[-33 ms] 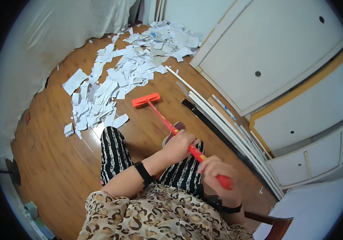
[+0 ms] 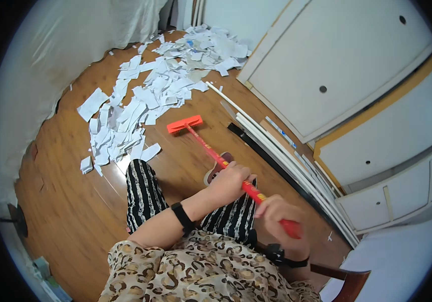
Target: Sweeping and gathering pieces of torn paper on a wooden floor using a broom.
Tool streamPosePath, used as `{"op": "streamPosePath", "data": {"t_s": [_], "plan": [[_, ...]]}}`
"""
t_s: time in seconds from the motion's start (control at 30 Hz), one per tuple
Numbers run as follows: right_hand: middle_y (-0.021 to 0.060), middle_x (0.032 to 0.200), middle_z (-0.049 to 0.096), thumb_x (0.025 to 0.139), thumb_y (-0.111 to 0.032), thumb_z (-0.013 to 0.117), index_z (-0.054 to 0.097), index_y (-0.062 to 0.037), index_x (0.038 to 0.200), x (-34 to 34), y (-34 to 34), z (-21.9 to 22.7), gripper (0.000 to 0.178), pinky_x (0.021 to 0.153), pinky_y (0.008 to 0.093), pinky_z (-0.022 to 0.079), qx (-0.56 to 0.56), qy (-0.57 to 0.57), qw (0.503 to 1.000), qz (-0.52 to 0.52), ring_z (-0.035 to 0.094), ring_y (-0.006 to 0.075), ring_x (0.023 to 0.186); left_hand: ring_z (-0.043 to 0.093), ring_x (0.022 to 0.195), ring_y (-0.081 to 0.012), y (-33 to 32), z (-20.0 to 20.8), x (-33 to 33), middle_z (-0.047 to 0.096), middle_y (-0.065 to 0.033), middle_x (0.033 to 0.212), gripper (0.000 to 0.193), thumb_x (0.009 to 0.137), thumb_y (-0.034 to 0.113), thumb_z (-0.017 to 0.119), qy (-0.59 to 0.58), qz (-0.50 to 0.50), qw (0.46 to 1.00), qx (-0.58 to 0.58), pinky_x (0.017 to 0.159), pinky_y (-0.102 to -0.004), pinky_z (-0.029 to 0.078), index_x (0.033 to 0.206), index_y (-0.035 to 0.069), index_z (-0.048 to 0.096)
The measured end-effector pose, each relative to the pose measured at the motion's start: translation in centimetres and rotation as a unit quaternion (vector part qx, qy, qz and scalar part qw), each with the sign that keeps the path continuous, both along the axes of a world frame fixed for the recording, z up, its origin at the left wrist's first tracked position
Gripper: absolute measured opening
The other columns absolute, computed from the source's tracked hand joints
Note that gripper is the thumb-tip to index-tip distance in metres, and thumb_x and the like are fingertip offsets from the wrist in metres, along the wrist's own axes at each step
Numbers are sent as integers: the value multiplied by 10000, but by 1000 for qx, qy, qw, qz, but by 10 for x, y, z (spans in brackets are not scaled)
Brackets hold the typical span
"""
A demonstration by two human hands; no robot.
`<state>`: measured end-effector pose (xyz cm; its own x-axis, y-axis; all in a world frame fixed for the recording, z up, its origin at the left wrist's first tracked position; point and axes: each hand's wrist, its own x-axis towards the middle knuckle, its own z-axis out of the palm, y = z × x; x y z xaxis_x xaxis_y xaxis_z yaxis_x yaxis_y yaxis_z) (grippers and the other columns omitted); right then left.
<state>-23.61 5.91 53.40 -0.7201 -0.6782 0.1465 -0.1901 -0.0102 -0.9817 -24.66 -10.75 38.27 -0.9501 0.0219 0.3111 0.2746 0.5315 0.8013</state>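
Observation:
A long-handled broom (image 2: 207, 147) with a red stick and a flat orange head slants across the floor in front of me. My left hand (image 2: 230, 183) is wrapped round the middle of the stick. Nearer the thick red end, my right hand (image 2: 278, 215) is closed on it, somewhat blurred. The orange head (image 2: 185, 124) rests on the wooden floor with its bristles down, just right of a long heap of torn white paper (image 2: 150, 95). A gap of bare floor lies between head and heap.
White and black strips (image 2: 276, 156) lie along the right, beside white cabinet doors (image 2: 347, 65). A pale cloth (image 2: 54, 65) hangs at the left. My striped trouser legs (image 2: 144, 194) and a shoe (image 2: 217, 173) are below the heap. A wooden chair arm (image 2: 352, 284) shows at lower right.
Both hands and the stick's near end have shifted slightly to the right. The broom head has barely moved. The paper lies as before.

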Motion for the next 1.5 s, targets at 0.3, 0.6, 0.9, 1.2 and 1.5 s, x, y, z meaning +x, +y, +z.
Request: {"op": "streamPosePath", "data": {"t_s": [0.3, 0.6, 0.9, 1.2, 1.5], "plan": [[63, 641, 546, 785, -162, 716, 485, -39, 609, 19, 94, 17, 316, 723, 363, 474, -19, 8, 989, -149, 588, 258, 727, 594, 904, -368, 109, 21, -18, 638, -144, 839, 144, 877, 163, 675, -38, -149, 988, 16, 809, -439, 498, 845, 36, 614], [64, 870, 599, 870, 10, 639, 521, -21, 749, -3, 48, -118, 172, 914, 400, 463, 27, 76, 995, -63, 599, 272, 991, 611, 1014, -331, 30, -114, -57, 653, -113, 970, 138, 844, 219, 675, -102, -155, 970, -159, 844, -450, 530, 902, 96, 656], [90, 772, 614, 809, 66, 665, 544, -5, 709, -38, 35, 0, 172, 801, 382, 487, -20, 24, 997, 70, 634, 277, 857, 595, 842, -415, 12, 22, -17, 633, -209, 811, 205, 882, 173, 657, -68, -34, 994, -82, 788, -485, 484, 793, 2, 586], [81, 766, 590, 829, 79, 649, 526, -19, 699, -32, -8, 6, 204, 791, 373, 479, 7, -23, 978, 206, 614, 270, 849, 588, 912, -396, -16, 15, 42, 651, -180, 897, 117, 803, 90, 683, -160, 36, 986, -16, 828, -479, 482, 846, 16, 604], [76, 803, 579, 844, 75, 629, 524, -14, 741, -22, -71, -46, 172, 855, 366, 463, -30, 16, 992, 121, 603, 240, 909, 542, 769, -388, -81, -30, 9, 603, -168, 786, 159, 816, 120, 686, -20, 87, 996, -22, 728, -467, 453, 774, 34, 559]]}}
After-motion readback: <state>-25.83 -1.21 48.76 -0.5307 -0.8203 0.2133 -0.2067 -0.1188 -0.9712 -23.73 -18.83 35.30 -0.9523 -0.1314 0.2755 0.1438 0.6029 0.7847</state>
